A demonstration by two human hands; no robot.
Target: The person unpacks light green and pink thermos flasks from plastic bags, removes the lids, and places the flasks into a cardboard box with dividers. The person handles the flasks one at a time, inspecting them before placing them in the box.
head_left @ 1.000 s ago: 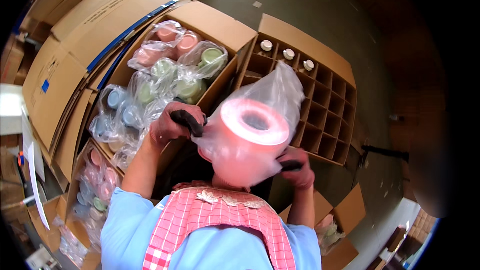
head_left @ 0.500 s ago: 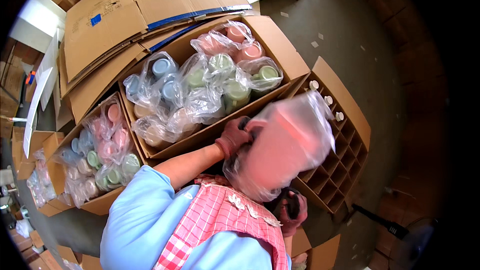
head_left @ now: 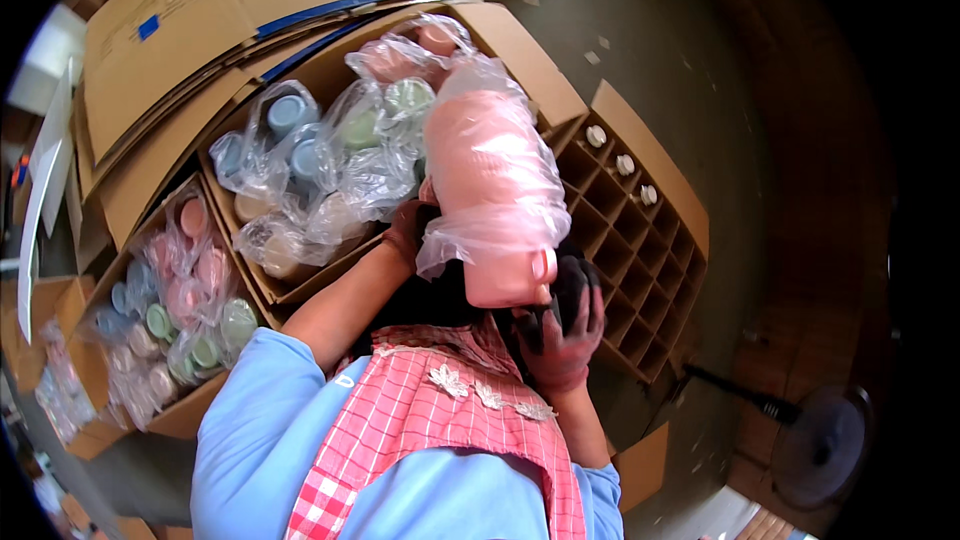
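Note:
A large pink vacuum flask stands out in front of me, its body in a clear plastic bag. The bag is gathered up so that the pink cup-like end with a handle shows bare towards me. My left hand, in a dark red glove, grips the flask from its left side; most of the fingers are hidden behind it. My right hand, gloved in dark and reddish fabric, is cupped with fingers apart right beside the handle. Whether its fingertips touch the handle is hard to make out.
Ahead lies a carton of bagged blue, green, pink and beige flasks. A smaller carton of similar ones stands left. On the right is a divided carton with several white-capped bottles. Flattened cardboard is stacked far left; a fan stands right.
The flask has swung from lying tilted to the right to pointing away from me, and its bare handled end has come into view. My right hand has risen to that end.

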